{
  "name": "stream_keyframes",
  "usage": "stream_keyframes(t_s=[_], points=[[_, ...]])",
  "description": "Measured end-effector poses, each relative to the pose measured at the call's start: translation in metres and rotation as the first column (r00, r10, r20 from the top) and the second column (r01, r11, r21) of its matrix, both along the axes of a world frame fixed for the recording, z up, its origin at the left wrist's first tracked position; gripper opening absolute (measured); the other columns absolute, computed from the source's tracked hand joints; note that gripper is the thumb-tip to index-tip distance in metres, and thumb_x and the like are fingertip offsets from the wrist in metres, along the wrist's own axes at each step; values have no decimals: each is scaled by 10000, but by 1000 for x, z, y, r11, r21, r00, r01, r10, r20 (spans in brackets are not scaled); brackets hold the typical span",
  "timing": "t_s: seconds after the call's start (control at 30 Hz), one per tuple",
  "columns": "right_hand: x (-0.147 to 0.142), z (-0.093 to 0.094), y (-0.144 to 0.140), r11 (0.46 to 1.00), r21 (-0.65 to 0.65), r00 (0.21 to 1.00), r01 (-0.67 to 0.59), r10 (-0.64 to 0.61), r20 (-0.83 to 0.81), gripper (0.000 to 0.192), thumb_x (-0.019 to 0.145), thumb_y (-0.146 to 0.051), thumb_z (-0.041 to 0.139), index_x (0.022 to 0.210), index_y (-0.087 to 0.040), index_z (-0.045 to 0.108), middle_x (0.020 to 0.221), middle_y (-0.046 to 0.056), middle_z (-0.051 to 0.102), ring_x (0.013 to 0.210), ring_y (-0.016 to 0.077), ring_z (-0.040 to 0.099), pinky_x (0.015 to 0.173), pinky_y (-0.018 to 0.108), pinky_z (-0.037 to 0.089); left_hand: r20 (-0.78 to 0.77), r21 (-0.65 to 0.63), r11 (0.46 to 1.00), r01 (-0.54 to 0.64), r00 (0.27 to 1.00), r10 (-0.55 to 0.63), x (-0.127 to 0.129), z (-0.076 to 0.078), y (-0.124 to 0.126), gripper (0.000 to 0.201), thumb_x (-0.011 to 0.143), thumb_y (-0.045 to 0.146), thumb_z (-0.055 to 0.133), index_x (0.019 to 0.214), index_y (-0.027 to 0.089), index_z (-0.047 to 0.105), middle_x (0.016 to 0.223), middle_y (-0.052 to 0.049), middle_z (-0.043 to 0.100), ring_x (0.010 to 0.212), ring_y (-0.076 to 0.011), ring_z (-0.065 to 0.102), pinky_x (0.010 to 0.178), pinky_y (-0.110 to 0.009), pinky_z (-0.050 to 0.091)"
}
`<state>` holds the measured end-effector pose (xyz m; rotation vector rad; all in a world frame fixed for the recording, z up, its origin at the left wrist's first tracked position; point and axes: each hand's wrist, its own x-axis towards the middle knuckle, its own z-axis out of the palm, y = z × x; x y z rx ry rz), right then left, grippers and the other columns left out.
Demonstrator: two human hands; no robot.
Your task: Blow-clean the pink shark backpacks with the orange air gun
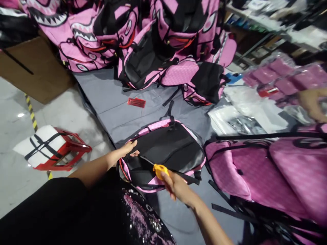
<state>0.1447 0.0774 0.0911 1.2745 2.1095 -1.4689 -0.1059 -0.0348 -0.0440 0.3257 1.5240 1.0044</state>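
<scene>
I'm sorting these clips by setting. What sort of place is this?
Probably a bag factory or packing workshop: a pile of identical pink backpacks, clear plastic bags beside them, and the right hand holding a yellow tool over one backpack.

**One head-worn view, tilted down over the floor**

A single camera sits on the person's head, looking forward and steeply down. It is close to the hands, with the nearest backpack (pixel 163 153) at centre and the person's black clothing filling the bottom edge. The frame leans, so the shelves (pixel 268 23) slant across the top right. No second view overlaps it.
</scene>
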Motion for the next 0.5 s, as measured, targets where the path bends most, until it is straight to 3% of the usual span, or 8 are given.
stream_keyframes(t_s=[0.1, 0.17, 0.23, 0.3, 0.37, 0.43, 0.5], points=[[0, 7, -8, 997, 30, 997, 67, -68, 26, 719, 855, -716, 447, 1281, -143, 532, 422, -52, 508, 316, 160, 471, 324, 230, 334, -54, -7, 995, 104, 993, -104, -1, 0, -2, 624, 966, 616, 304, 1218, 110, 568, 976, -155, 739, 717, -184, 699, 668, -291, 540], [4, 8, -9, 993, -102, 998, 52, -49, 31, 715, 838, -745, 447, 1222, -150, 544, 454, -36, 548, 349, 166, 501, 351, 244, 370, -110, 51, 964, 261, 961, -255, -10, 8, -1, 607, 861, 617, 561, 1248, 150, 589, 1001, -106, 745, 780, -192, 702, 724, -285, 534], [7, 3, -13, 980, -190, 998, 63, -64, -1, 690, 812, -789, 438, 1090, -170, 563, 501, -13, 589, 411, 169, 549, 408, 256, 417, -302, 107, 918, 382, 892, -336, -31, 19, 10, 563, 788, 557, 690, 1227, 209, 633, 1048, -49, 744, 896, -199, 695, 809, -271, 519], [11, -9, -25, 975, -151, 986, 164, -169, -15, 679, 774, -834, 436, 962, -191, 545, 529, -3, 605, 451, 167, 570, 450, 262, 436, -581, 84, 931, 354, 777, -243, -65, 31, 35, 436, 869, 497, 616, 1209, 228, 658, 1110, -31, 732, 1010, -207, 672, 884, -270, 496], [16, -24, -44, 954, -154, 965, 256, -261, -11, 694, 758, -856, 433, 955, -199, 537, 553, 1, 617, 461, 167, 574, 469, 270, 439, -752, 51, 976, 210, 651, -100, -104, 42, 73, 393, 957, 392, 500, 1285, 210, 615, 1190, -59, 703, 1101, -223, 640, 946, -300, 473], [21, -37, -69, 920, -218, 941, 327, -337, -9, 723, 778, -849, 419, 1049, -191, 550, 573, 6, 632, 471, 177, 584, 489, 283, 443, -807, 21, 987, 158, 586, -76, -137, 50, 117, 417, 976, 301, 474, 1372, 186, 539, 1283, -99, 652, 1194, -234, 591, 1014, -335, 437], [23, -43, -99, 877, -239, 899, 417, -437, -37, 745, 824, -820, 388, 1169, -177, 540, 587, 9, 641, 493, 181, 597, 527, 292, 455, -824, 11, 977, 212, 556, -112, -149, 59, 158, 412, 969, 293, 511, 1361, 169, 533, 1322, -123, 613, 1223, -239, 564, 1046, -389, 428]])
